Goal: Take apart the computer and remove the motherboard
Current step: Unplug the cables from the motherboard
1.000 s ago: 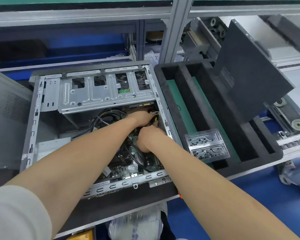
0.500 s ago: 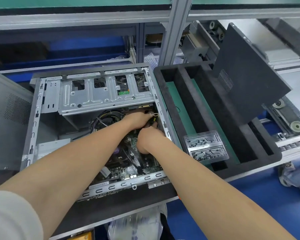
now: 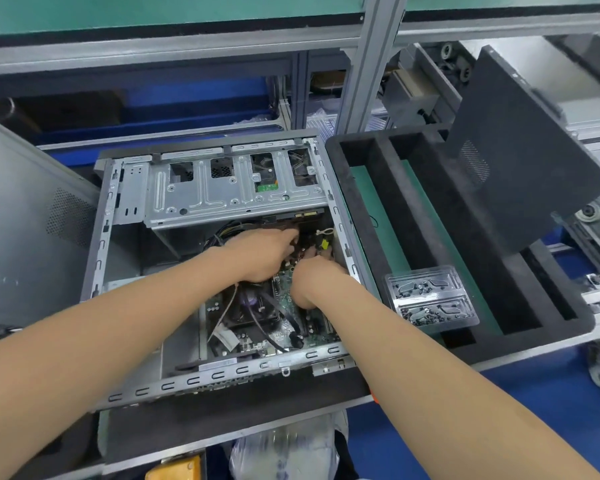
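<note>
1. Left hand (image 3: 260, 252) and right hand (image 3: 314, 275) deep in case (image 3: 222, 375), side by side at far right corner; grip on anything impossible to tell.
2. Motherboard (image 3: 246, 341) flat on case floor, under both hands, running back toward the body.
3. Right hand closer to yellow plug (image 3: 324, 244).

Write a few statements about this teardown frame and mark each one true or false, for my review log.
1. Both the left hand and the right hand reach inside the open grey metal computer case. True.
2. The green motherboard lies on the black foam tray. False: it lies inside the case, under the hands.
3. A clear plastic blister tray of small screws sits in the foam tray, right of the case. True.
4. The dark flat side panel is fitted on the case. False: it is off the case and leans tilted over the foam tray.
</note>
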